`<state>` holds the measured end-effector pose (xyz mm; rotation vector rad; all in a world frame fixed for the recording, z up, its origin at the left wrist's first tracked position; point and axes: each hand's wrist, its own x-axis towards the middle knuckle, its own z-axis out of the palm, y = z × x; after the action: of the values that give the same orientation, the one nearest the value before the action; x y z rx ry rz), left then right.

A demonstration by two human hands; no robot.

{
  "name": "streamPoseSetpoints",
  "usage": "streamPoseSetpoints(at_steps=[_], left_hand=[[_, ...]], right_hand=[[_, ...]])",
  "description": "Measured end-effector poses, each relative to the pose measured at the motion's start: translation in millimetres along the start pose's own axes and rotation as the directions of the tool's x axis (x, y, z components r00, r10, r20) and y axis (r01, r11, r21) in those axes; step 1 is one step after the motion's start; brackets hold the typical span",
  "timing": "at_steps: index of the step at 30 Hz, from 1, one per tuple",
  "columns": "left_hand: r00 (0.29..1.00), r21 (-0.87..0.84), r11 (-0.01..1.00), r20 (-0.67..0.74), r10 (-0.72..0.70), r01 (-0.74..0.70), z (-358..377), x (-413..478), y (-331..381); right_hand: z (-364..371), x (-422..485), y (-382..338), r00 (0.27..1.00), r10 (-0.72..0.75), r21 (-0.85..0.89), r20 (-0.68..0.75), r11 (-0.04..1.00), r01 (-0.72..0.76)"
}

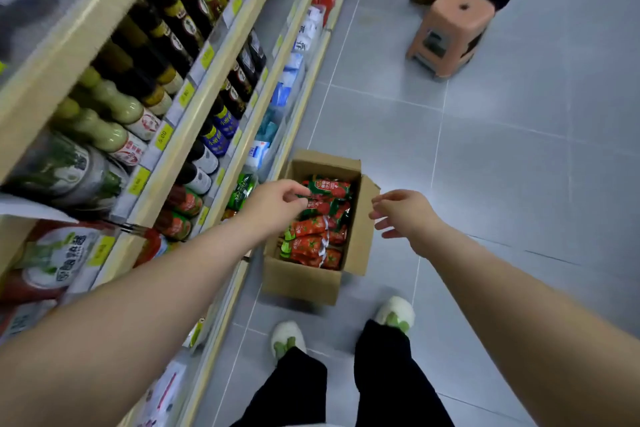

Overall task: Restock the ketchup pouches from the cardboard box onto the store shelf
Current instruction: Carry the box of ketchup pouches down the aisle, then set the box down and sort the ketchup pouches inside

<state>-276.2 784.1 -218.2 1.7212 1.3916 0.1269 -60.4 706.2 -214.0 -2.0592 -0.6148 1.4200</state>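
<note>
Cardboard, plain brown and open at the top, the box (304, 274) sits on the grey tiled floor (502, 156) in the lower middle of the frame, just beside the base of the store shelf (194, 121) that runs up the left side. Inside it lie the ketchup pouches (311, 236): glossy red packs printed with tomatoes, green along one edge, heaped loosely and overlapping at different angles.

Both arms reach down toward the box. The left hand (277, 203) is above the left side of the opening, fingers curled inward with the tips close together; whether they have closed on a pouch cannot be told, since it is blurred. The right hand (403, 213) hovers by the right flap (369, 189), fingers loosely spread and holding nothing.

The step in hand looks like the reach for a first handful. To do it well, gather several pouches lying the same way, pinching them by the flat bodies rather than a slippery corner, and use the free hand to steady the box or hold the flap aside. The slick film probably slides easily, so a full grip matters.
</note>
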Motion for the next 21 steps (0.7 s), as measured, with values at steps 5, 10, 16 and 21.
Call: streamPoseSetpoints(at_steps=[5,10,16,21], left_hand=[[1.0,-0.099,0.995,-0.015,-0.02,0.018,-1.5,-21.7,34.3],[0.993,-0.19,0.981,-0.109,-0.055,0.033,36.0,-33.4,100.8],[0.965,-0.452,0.889,-0.197,-0.173,0.067,104.8,-39.2,175.5],[0.951,-0.466,0.882,-0.233,-0.201,0.073,127.4,-32.4,210.2]], right_hand=[[-23.8,-28.2,-11.9,0.994,-0.103,0.01,0.038,0.995,0.103],[-100.0,-35.7,-14.0,0.97,-0.218,-0.034,0.111,0.974,0.223],[-206.4,-26.7,-15.4,0.944,-0.286,-0.103,0.162,0.947,0.305],[-251.1,-10.3,-30.0,0.93,-0.303,-0.157,0.209,0.928,0.338]])
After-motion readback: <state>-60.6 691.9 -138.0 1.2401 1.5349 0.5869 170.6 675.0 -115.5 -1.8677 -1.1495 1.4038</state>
